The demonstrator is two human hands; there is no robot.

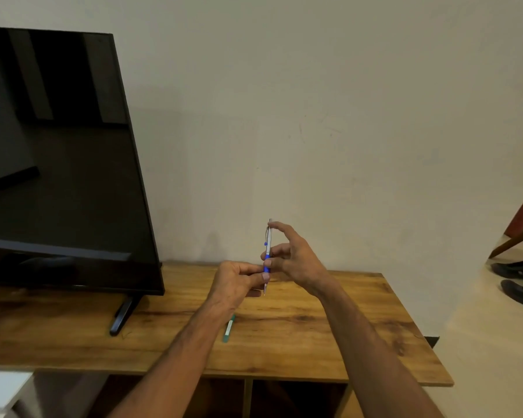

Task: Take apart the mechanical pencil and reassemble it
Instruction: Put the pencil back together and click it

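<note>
A mechanical pencil point(268, 241) with a silver barrel, blue grip and metal clip stands upright above the wooden table point(329, 321), tip pointing down. My left hand point(236, 282) pinches its lower end near the tip between thumb and fingers. My right hand point(296, 257) holds the blue grip with thumb and middle fingers, while its index finger reaches up to touch the top end. The pencil looks whole, with no part separated.
A green and white pen-like item point(228, 328) lies on the table just below my left wrist. A large black TV point(58, 164) on a stand point(123, 315) fills the left. Dark shoes point(520, 282) sit on the floor at right.
</note>
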